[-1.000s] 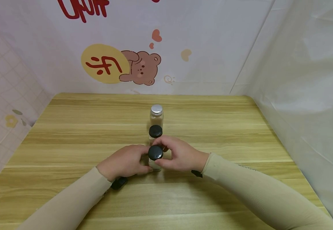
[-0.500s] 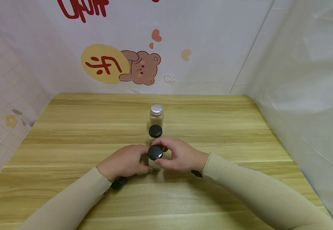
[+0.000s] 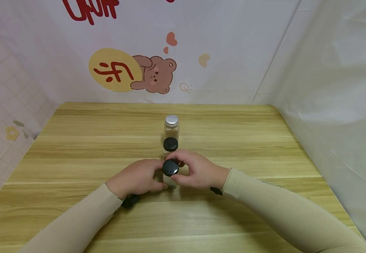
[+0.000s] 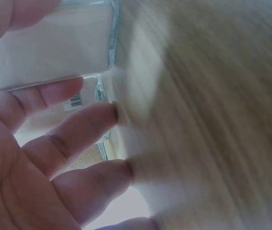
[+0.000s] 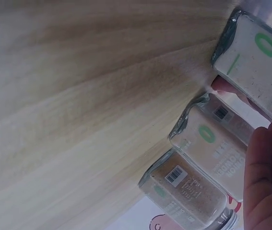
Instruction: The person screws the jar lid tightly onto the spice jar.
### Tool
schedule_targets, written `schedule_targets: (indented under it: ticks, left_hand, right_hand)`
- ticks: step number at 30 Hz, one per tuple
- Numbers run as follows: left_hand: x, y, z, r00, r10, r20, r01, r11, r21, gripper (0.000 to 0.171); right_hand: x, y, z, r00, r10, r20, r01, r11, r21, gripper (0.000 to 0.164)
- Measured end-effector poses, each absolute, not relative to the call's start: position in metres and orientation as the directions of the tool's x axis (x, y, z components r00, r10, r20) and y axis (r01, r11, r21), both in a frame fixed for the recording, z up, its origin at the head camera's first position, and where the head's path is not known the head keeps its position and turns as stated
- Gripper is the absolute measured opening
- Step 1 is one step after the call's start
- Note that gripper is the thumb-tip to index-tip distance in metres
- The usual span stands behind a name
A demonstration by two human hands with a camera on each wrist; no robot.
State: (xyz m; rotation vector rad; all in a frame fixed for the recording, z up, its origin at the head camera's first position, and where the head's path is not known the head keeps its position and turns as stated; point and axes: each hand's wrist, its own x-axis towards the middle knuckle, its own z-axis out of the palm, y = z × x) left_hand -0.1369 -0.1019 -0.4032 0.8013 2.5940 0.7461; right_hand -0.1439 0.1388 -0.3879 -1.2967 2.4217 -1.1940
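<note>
Three square glass spice jars stand upright in a row running away from the person in the head view. The nearest jar point(image 3: 170, 181), filled with pale powder, has a black lid point(image 3: 170, 167). My left hand point(image 3: 137, 177) holds this jar's body from the left, thumb in front and forefinger behind. From the right, my right hand point(image 3: 198, 170) pinches it near the lid between thumb and fingers. Behind it stands the black-lidded middle jar point(image 3: 171, 144), partly covered by the right fingers. Farthest back is the silver-lidded jar point(image 3: 172, 128) with brownish powder.
The wooden table point(image 3: 233, 140) meets a white backdrop with a printed bear point(image 3: 159, 75) behind and a white sheet point(image 3: 340, 105) on the right. A black wrist device point(image 3: 130, 201) lies under the left wrist. Both forearms wear beige sleeves.
</note>
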Motion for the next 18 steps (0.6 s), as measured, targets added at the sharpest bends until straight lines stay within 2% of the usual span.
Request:
schedule_targets:
  ticks: [5,12,18]
  left_hand:
    - [-0.1370,-0.1021,-0.4030,-0.786,0.601,-0.142,0.437,0.703,0.561,0.031]
    - [-0.1374,-0.1021,-0.4036,-0.780,0.609,-0.140,0.446,0.699,0.559,0.033]
    - [-0.1376,-0.1019,-0.4038,-0.783,0.607,-0.138,0.443,0.700,0.561,0.034]
  right_hand:
    - [-0.1429,0.1378,-0.3866,-0.629,-0.749,0.210,-0.617,0.316,-0.721,0.036]
    - [-0.1443,0.1396,-0.3870,-0.619,-0.758,0.207,-0.628,0.320,-0.709,0.051]
    - [-0.1455,0.1395,-0.3887,-0.601,-0.765,0.229,-0.647,0.299,-0.701,0.041]
